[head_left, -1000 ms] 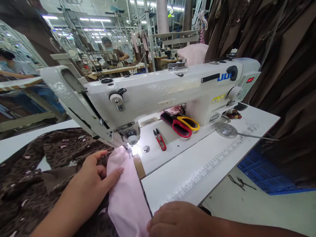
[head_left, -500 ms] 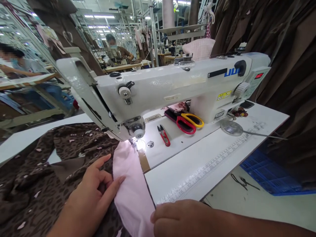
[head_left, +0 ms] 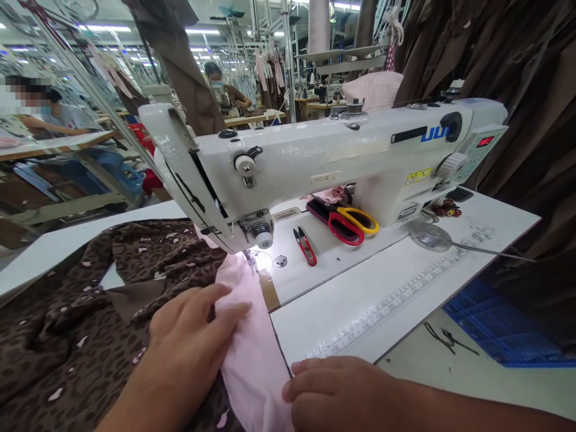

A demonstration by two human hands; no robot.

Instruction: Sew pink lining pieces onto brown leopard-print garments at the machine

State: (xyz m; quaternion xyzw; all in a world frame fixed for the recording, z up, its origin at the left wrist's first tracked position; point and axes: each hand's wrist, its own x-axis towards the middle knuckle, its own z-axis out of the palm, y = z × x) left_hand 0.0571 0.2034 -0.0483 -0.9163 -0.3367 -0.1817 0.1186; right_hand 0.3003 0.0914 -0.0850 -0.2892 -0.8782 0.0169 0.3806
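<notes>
A strip of pink fabric (head_left: 252, 354) runs toward me from under the needle area (head_left: 250, 258) of a white sewing machine (head_left: 310, 153). Along its left edge, my left hand (head_left: 193, 336) pinches the cloth between thumb and bent fingers, a short way before the needle. Nearer to me, my right hand (head_left: 342, 390) has its fingers curled at the strip's right edge; its fingertips are partly hidden. Brown leopard-print fabric (head_left: 67, 336) lies bunched on the left, partly under my left forearm, with small pink scraps on it.
Red thread snips (head_left: 306, 247) and scissors with red and yellow handles (head_left: 346, 225) lie on the machine bed. A ruler scale (head_left: 382, 315) runs along the front table edge, near a round disc on a rod (head_left: 431, 237). A blue crate (head_left: 499, 330) stands below; co-workers sit beyond.
My left hand has moved up and right on the pink strip, its raised index finger now bent down onto the cloth. The view has shifted slightly; my right hand stays at the strip's edge.
</notes>
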